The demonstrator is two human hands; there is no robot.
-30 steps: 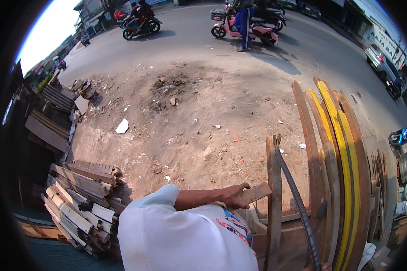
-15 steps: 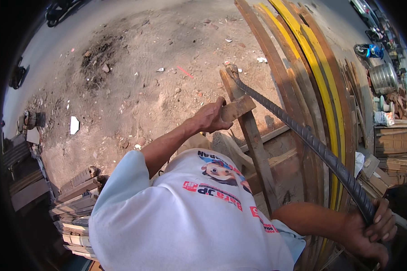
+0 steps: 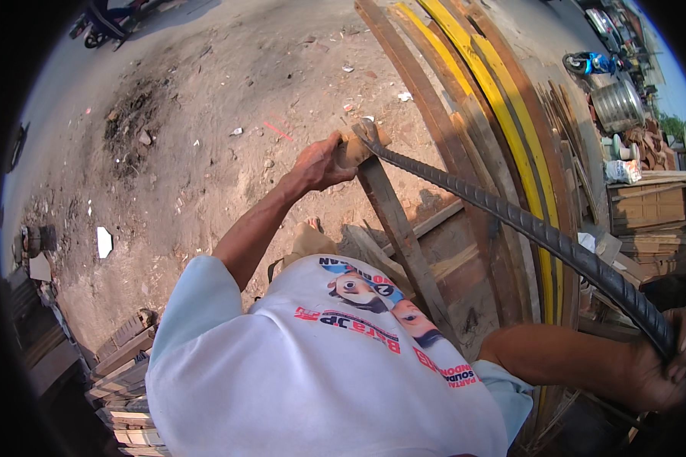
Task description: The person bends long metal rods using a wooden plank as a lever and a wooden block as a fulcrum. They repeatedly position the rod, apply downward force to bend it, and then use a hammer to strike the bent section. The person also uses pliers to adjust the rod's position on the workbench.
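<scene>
My left hand [image 3: 318, 165] is closed around the near side of a short wooden block [image 3: 351, 151], held at the far end of a narrow plank [image 3: 399, 222]. A dark ribbed pry bar [image 3: 527, 222] slants across the view, its forked tip over the block; whether the tip presses on it or hooks something, I cannot tell. Down at the lower right, my right hand [image 3: 669, 369] is wrapped around the bar's near end. The narrow plank slopes from the block back toward my shirt, which hides its near end.
Long boards [image 3: 427, 91], some with yellow edges [image 3: 503, 84], run lengthwise to the right of the plank. Stacked wood pieces [image 3: 126, 381] lie at the lower left. Farther right stand a metal drum [image 3: 617, 107] and a blue motorcycle [image 3: 591, 62]. Dirt ground [image 3: 206, 129] with rubble spreads left.
My left hand has carried the block along the plank to its far end, under the bar's forked tip. My right hand still grips the bar, and the whole view has shifted slightly.
</scene>
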